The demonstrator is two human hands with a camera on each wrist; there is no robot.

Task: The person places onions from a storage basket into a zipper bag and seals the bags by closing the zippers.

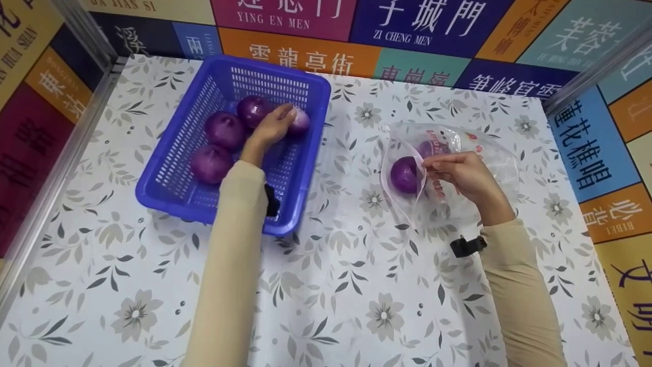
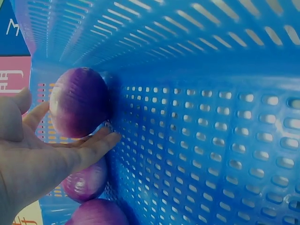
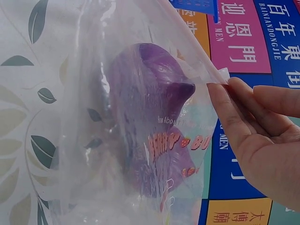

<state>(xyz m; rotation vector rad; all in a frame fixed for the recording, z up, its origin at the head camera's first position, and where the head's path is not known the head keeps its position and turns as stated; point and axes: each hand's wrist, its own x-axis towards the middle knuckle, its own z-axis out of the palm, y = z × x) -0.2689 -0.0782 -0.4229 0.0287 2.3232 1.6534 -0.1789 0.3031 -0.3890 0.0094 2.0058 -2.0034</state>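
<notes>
My left hand reaches into the blue basket, beside a purple-and-white onion at its right wall. In the left wrist view its fingers stretch out along the underside of this onion, thumb apart from it. More purple onions lie to the left in the basket. My right hand pinches the mouth edge of a clear zip bag between thumb and fingers, holding the opening apart. Within the bag are purple onions, one close to the mouth.
A white tablecloth with grey flowers and leaves covers the table. Panels with large characters stand along the back and both sides. The basket is left of the bag, a strip of cloth between them.
</notes>
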